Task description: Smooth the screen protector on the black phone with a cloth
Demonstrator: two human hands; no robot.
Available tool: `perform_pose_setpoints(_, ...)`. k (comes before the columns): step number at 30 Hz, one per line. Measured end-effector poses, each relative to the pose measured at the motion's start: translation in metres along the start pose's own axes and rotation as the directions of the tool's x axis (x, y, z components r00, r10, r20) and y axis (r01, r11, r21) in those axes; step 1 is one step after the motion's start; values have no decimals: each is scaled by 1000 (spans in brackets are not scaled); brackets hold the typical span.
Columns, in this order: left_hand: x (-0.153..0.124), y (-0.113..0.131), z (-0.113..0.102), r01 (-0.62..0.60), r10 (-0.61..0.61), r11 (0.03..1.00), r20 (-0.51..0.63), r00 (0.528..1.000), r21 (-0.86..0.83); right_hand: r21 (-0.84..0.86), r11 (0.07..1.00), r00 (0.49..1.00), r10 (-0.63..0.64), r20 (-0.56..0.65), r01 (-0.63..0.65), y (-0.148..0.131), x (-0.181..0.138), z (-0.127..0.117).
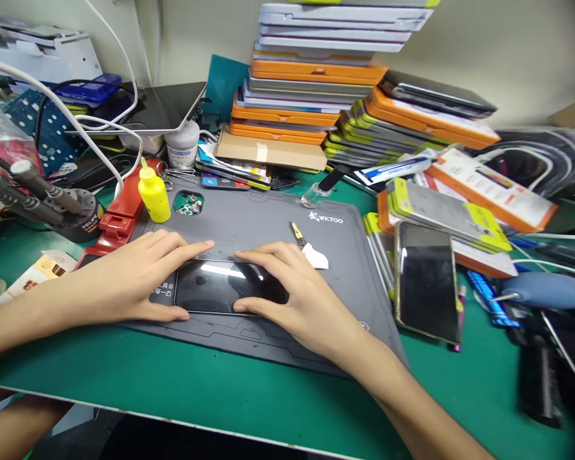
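Observation:
A black smartphone (225,287) lies lengthwise, screen up, on a grey work mat (364,255); a ceiling light reflects in its glass. My right hand (299,287) grips its right end, thumb on the near edge and index finger on the far edge. Around the left end curves my left hand (138,275), its thumb at the near corner and its index finger along the far edge. Just beyond my right hand are a small pointed yellow-and-black tool (297,233) and a crumpled white tissue (315,256).
A yellow squeeze bottle (154,195), a red tool (117,220) and a glass bottle with black cap (316,191) stand around the mat. Another phone (426,281) lies at right beside boxes. Tall stacks of flat boxes (316,70) rise behind. Another person's arm (23,425) shows lower left.

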State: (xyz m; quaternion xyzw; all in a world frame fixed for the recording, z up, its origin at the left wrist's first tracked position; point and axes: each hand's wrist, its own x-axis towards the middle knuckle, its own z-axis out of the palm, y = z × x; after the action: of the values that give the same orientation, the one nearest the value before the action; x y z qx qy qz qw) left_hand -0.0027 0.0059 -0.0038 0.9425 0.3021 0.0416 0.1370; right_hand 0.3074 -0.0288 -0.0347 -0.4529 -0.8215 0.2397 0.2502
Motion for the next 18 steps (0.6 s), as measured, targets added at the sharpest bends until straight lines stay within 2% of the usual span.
perform_pose_setpoints(9, 0, -3, 6, -7, 7, 1000, -38, 999, -8, 39, 994, 994, 105, 9, -105, -5, 10, 7)
perform_pose_setpoints(18, 1, 1, 4, -4, 4, 1000, -25, 1000, -3, 26, 992, 992, 121, 32, -121, -10, 14, 8)
